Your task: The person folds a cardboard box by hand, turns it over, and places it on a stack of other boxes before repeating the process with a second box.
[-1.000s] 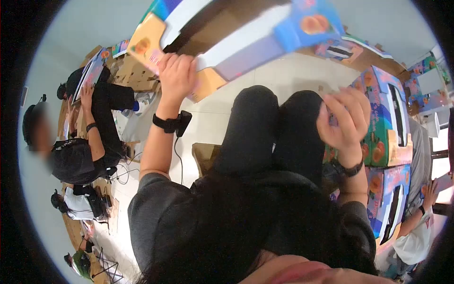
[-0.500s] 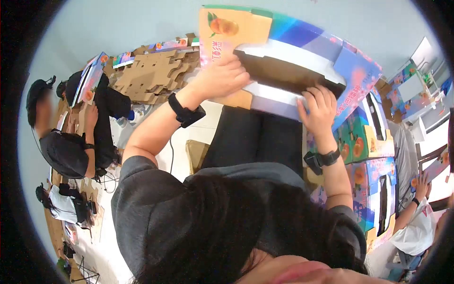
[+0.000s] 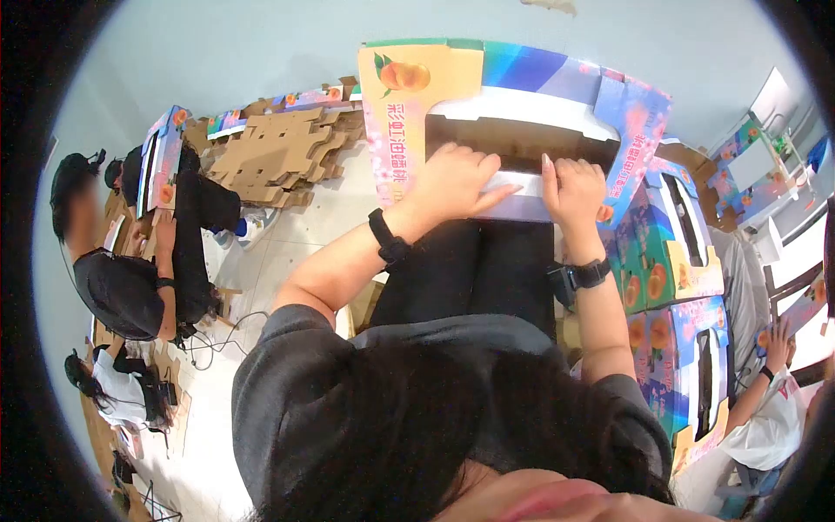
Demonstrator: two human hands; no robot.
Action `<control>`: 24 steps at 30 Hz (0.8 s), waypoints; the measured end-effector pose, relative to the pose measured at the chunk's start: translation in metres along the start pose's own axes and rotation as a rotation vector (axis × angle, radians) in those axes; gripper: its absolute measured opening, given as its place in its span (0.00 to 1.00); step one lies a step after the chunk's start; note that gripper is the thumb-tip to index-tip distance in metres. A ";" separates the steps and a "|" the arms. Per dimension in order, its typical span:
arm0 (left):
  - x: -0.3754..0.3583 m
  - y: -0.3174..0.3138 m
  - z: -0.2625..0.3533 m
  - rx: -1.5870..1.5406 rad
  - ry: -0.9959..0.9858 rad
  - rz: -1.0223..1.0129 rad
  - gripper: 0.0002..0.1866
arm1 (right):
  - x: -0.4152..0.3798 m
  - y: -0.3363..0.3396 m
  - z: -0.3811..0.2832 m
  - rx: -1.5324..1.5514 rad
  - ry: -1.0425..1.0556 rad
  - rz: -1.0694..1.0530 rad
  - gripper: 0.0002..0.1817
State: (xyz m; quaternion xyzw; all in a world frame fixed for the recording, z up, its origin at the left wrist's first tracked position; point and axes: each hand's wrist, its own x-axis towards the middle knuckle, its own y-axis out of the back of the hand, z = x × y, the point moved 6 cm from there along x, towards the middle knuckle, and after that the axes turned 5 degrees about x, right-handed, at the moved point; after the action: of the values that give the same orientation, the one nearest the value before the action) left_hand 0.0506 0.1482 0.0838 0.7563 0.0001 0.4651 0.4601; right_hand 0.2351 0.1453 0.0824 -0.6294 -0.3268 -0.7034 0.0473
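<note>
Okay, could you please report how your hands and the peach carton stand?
Left hand and right hand on the peach carton, near edge. Carton open. Stacked cartons at right, not blocking either hand.

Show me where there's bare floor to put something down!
There's bare floor between the flat cardboard pile and the left arm, and more between the white-shirted person and the dark sleeve. It's crowded where the left hand and right hand hold the box, and near the stacked boxes.
</note>
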 end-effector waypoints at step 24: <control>-0.060 0.025 0.035 -1.860 0.736 0.303 0.28 | -0.031 0.025 -0.031 -0.061 -0.021 0.050 0.17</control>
State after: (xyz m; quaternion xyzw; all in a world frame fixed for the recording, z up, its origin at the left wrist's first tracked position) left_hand 0.0304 0.0834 0.0541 -0.1008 -0.3164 0.5386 0.7744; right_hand 0.2268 0.0990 0.0645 -0.6460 -0.2900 -0.7048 0.0421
